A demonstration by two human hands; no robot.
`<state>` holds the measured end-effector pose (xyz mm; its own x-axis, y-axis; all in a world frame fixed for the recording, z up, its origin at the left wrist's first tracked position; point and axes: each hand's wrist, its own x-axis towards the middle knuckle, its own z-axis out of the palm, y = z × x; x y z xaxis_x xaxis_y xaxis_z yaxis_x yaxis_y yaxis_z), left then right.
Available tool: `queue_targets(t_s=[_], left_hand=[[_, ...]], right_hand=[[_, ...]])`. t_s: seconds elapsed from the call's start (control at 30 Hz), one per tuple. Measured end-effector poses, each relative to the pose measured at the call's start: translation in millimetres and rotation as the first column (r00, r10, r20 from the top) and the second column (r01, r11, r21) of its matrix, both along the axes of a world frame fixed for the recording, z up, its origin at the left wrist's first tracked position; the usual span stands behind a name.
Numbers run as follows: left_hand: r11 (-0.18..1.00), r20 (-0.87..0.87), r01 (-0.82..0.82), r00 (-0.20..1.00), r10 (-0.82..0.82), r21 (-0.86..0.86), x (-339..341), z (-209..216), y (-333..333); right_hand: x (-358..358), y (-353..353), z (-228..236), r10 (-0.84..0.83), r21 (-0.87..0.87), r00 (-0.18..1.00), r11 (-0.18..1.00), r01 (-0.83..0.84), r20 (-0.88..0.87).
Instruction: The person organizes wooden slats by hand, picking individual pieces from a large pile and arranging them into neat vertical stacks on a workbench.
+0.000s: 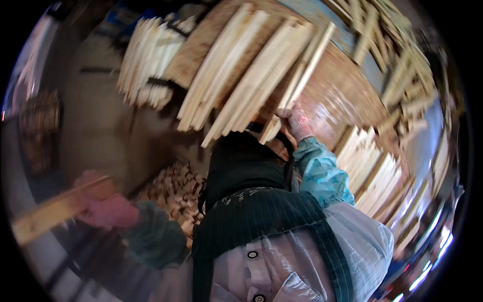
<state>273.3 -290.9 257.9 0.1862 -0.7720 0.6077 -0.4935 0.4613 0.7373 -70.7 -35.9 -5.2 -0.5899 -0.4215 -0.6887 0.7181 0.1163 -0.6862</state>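
My left hand, in a pink glove and smeared by motion, is out at the left, away from the table. It is closed around one end of a flat wooden board, which points down to the left. My right hand, in a pale pink glove with a turquoise sleeve, is at the table's near edge. Its fingers are wrapped round the near end of a long, narrow wooden strip. Just left of that strip, bundles of similar wooden strips lie side by side, their ends jutting past the edge.
The brown wooden tabletop carries another row of strips on the right. A jumbled wood pile lies at the far right. Stacked pale strips stand at the far left. Small wood offcuts are heaped on the floor beside me.
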Motion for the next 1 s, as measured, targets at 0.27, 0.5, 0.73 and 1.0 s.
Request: queue_targets(t_s=[0.27,0.5,0.73,1.0], left_hand=[[0.480,-0.215,-0.866,0.500,0.839,-0.140,210.2,39.1,107.7],[-0.080,0.170,-0.758,0.040,0.985,0.648,330.2,-89.4,149.6],[-0.071,0.946,-0.982,0.147,0.287,0.175,236.9,-46.6,49.6],[0.994,0.607,-0.105,0.791,0.078,0.009,-95.2,-103.1,1.2]], right_hand=[[2.0,-12.9,-14.3,0.564,0.139,0.813,0.825,-0.548,-0.146],[16.7,-4.5,16.5,0.651,0.376,0.749,0.729,-0.572,-0.125],[23.8,-15.8,30.8,0.393,0.199,0.911,0.909,-0.366,-0.124],[-19.3,69.4,-35.5,-0.019,0.427,0.965,0.895,0.134,-0.261]])
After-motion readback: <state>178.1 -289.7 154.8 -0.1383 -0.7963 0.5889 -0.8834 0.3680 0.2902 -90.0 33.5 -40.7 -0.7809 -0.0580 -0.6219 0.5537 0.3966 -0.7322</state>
